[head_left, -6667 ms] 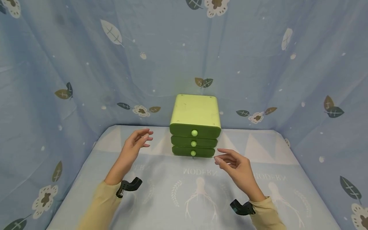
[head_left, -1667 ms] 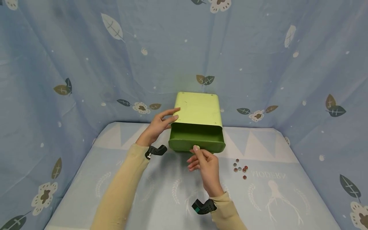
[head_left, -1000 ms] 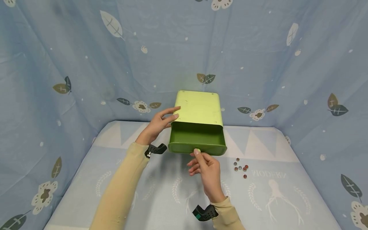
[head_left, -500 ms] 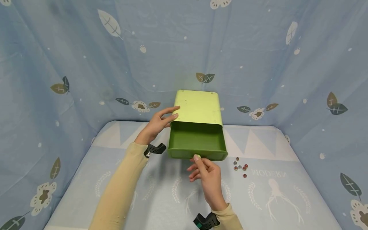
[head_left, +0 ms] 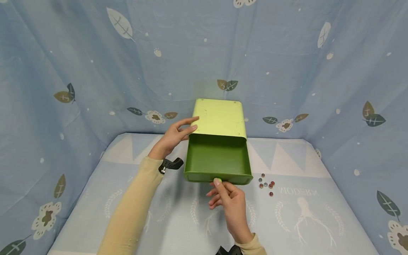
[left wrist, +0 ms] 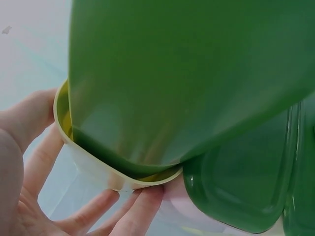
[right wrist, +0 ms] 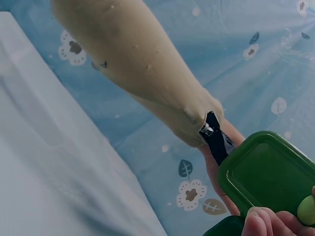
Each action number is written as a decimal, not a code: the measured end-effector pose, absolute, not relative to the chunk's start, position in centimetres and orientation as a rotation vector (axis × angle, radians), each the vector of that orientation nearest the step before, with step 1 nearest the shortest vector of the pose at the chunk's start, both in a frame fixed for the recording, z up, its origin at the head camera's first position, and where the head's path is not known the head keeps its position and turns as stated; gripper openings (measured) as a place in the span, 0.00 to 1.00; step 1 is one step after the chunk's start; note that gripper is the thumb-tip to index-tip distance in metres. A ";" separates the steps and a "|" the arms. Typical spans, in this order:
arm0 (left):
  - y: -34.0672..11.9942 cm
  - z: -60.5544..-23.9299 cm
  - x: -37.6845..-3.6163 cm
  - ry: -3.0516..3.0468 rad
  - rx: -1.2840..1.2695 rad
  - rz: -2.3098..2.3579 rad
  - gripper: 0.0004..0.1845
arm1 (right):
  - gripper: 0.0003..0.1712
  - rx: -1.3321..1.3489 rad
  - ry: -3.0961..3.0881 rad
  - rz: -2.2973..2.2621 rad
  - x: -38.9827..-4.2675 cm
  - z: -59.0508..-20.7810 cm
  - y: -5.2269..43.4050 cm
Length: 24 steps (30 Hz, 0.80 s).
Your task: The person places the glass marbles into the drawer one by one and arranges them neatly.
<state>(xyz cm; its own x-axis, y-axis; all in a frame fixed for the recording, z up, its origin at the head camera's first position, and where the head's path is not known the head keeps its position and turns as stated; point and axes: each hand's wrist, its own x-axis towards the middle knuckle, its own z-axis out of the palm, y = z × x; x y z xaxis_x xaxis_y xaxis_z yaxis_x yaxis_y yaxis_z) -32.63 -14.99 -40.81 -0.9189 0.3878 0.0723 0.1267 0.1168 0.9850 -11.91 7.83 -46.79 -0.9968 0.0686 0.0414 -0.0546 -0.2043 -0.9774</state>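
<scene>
A light-green drawer cabinet (head_left: 220, 117) stands at the back of the table with its top drawer (head_left: 218, 156) pulled far out. The drawer's bare dark-green floor shows. My right hand (head_left: 234, 209) pinches the drawer's round knob (right wrist: 307, 210) between thumb and fingers. Against the cabinet's left side and top edge rests my left hand (head_left: 170, 140), its fingers spread and fairly straight. The left wrist view shows those fingers touching the pale casing (left wrist: 110, 172) beside the drawer. The extended drawer hides the cabinet's lower drawers in the head view.
Several small round red and grey beads (head_left: 271, 186) lie on the table right of the drawer. A patterned blue curtain (head_left: 204, 53) surrounds the table (head_left: 299, 212) at the back and sides.
Earlier, the cabinet's drawers were closed and both hands were apart from it. Lately my right hand has drawn the top drawer further toward me, while the left hand keeps its place on the cabinet.
</scene>
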 end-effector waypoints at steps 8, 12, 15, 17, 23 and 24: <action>-15.1 -40.7 -32.7 2.187 0.537 1.885 0.26 | 0.23 -0.033 -1.938 2.386 -11.3 -47.1 7.9; -15.1 -40.9 -32.8 2.203 0.566 1.872 0.27 | 0.23 -0.049 -1.948 2.396 -11.1 -47.4 7.9; -15.1 -41.0 -32.8 2.214 0.578 1.865 0.26 | 0.23 -0.045 -1.948 2.405 -11.0 -47.6 7.9; -15.2 -40.9 -32.8 2.218 0.578 1.863 0.26 | 0.22 -0.040 -1.946 2.409 -11.1 -47.8 7.9; -15.3 -40.8 -32.8 2.216 0.581 1.865 0.26 | 0.22 -0.048 -1.950 2.421 -11.1 -48.3 7.7; -15.3 -40.8 -32.8 2.218 0.582 1.865 0.26 | 0.22 -0.050 -1.952 2.423 -11.1 -48.3 7.7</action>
<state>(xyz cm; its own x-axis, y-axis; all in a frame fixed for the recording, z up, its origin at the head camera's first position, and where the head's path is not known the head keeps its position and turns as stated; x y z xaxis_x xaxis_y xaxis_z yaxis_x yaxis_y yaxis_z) -32.81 -15.27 -40.76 -0.9059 0.4096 0.1073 0.1761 0.1341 0.9752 -11.12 7.72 -48.33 -0.9990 0.0433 -0.0066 -0.0028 -0.2131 -0.9770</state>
